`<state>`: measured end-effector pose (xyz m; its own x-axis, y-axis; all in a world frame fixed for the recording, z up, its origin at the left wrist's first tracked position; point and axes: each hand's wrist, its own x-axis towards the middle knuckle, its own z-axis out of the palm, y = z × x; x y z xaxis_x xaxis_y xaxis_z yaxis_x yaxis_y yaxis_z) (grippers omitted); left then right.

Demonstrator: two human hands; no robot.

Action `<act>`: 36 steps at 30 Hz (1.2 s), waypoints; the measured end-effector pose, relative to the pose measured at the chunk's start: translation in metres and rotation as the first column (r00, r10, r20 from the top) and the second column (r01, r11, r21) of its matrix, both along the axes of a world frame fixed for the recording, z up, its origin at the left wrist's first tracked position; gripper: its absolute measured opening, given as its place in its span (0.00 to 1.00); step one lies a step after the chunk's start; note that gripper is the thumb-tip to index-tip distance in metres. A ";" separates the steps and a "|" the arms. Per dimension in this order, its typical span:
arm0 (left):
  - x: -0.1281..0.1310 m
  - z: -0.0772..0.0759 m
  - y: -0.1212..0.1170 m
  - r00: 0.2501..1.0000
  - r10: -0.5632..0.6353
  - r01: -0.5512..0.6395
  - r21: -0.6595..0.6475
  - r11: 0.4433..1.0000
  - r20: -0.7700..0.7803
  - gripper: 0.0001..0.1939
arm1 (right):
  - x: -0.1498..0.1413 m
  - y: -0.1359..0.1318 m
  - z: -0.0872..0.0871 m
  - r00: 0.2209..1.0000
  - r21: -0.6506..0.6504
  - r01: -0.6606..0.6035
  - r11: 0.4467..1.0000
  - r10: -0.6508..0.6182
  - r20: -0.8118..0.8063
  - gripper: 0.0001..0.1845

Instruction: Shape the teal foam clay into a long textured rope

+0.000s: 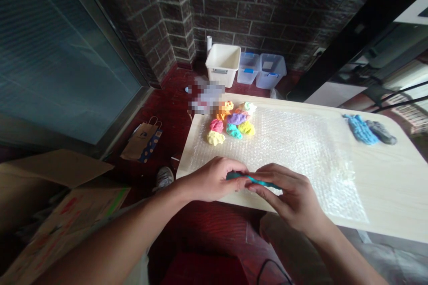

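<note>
A thin teal strip of what looks like modelling clay [261,182] stretches between my two hands, just above the near edge of the table. My left hand [219,179] pinches one end with thumb and fingers. The other end is gripped by my right hand [292,191], thumb below and fingers on top; part of the strip is hidden by the fingers. Beyond my left hand lie several soft, crumpled lumps: pale yellow [216,138], pink [216,125], turquoise [234,131], bright yellow [246,128], purple [236,118] and orange [227,107].
Bubble wrap [287,142] covers much of the pale wooden table [394,187]. A blue lump [361,130] and a grey lump [381,132] lie at the right. A white bin [222,64] and clear boxes [270,73] stand behind. A cardboard box [76,218] is at left.
</note>
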<state>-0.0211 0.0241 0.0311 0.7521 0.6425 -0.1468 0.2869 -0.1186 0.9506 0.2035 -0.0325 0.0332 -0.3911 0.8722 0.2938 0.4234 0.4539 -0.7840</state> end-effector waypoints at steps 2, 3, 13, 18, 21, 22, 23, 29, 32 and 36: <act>-0.001 -0.001 0.001 0.999 -0.039 0.040 -0.142 0.989 0.007 0.14 | 0.000 0.001 0.001 1.000 -0.009 -0.015 1.000 0.014 -0.016 0.13; -0.002 -0.001 0.002 0.997 -0.068 0.072 -0.202 0.977 0.028 0.14 | 0.000 0.001 0.002 0.999 -0.020 -0.023 1.000 0.023 -0.023 0.13; 0.001 -0.005 0.001 0.999 -0.021 0.024 -0.105 0.994 0.027 0.16 | -0.002 0.000 0.002 1.000 0.009 -0.014 1.000 0.013 0.022 0.18; 0.001 0.003 -0.005 0.998 0.009 -0.008 0.016 1.000 -0.057 0.16 | 0.000 0.000 -0.003 0.998 0.037 -0.035 0.999 0.033 0.059 0.17; -0.001 0.005 -0.005 0.999 -0.020 0.018 -0.051 0.999 -0.031 0.17 | 0.001 0.001 -0.002 0.998 0.056 -0.034 0.998 0.031 0.051 0.16; -0.002 0.005 -0.004 0.999 -0.036 0.033 -0.076 0.997 -0.032 0.18 | 0.001 0.001 0.000 0.999 0.063 -0.032 0.998 0.029 0.046 0.16; -0.003 0.005 -0.003 0.998 -0.052 0.048 -0.093 0.995 -0.035 0.18 | 0.001 0.001 0.001 0.999 0.067 -0.031 0.997 0.028 0.042 0.15; -0.005 0.006 0.001 0.999 -0.048 0.048 -0.092 0.995 -0.003 0.17 | 0.000 0.000 0.007 0.999 0.054 -0.036 0.998 0.035 0.025 0.16; -0.005 0.007 0.002 0.999 -0.031 0.032 -0.088 0.996 0.016 0.17 | 0.000 -0.001 0.009 0.999 0.034 -0.041 0.999 0.040 0.024 0.17; -0.004 0.008 -0.001 0.999 -0.050 0.048 -0.088 0.995 -0.019 0.19 | 0.001 -0.001 0.010 0.997 0.036 -0.041 0.999 0.038 0.070 0.14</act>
